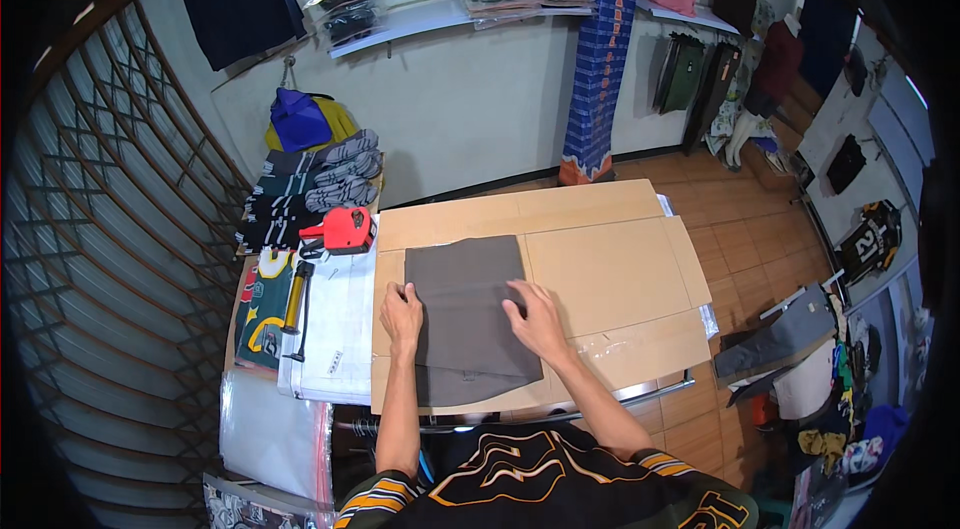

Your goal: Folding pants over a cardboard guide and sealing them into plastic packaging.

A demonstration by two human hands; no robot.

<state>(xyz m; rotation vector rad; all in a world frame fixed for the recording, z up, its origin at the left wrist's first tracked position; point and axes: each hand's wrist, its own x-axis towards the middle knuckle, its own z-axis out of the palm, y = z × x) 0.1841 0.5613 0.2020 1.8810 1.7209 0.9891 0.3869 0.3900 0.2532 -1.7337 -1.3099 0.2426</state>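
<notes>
A folded dark grey garment [469,311] lies flat on a sheet of brown cardboard [607,263] in front of me. Its lower end shows a slanting fold. At the garment's left edge is my left hand [401,313], fingers curled in; whether cloth is pinched between them I cannot make out. Over the right edge, my right hand [536,315] has its thumb and fingers spread, with nothing held in them.
Left of the cardboard are a red price labeller [341,232], a yellow-and-black hand pump [297,298] and folded socks [341,180]. Clear plastic bags [270,431] lie nearer me. A metal rail [645,395] runs along the near side. Clothes [780,341] hang at right.
</notes>
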